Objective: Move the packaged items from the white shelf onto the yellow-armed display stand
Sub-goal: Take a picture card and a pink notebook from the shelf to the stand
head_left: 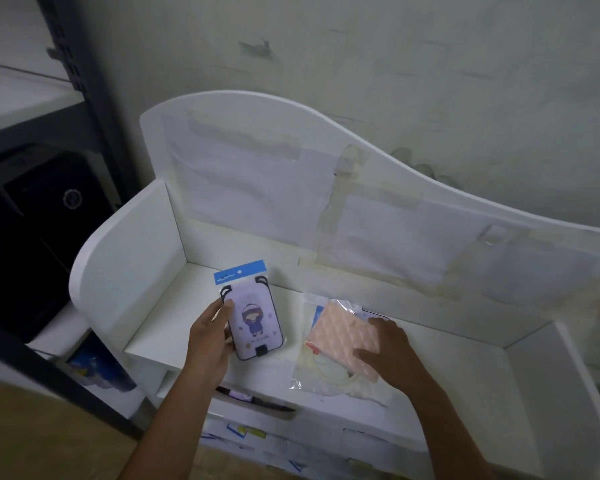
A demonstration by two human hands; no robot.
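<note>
Two packaged items are on the white shelf [430,362]. The left hand [210,336] holds the purple cartoon pack [255,318] with curled fingers. The right hand [388,351] grips the pink pack [340,336].

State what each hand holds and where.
Left hand holds the cartoon-print packet by its left edge. Right hand grips the pink quilted packet at its right end.
</note>
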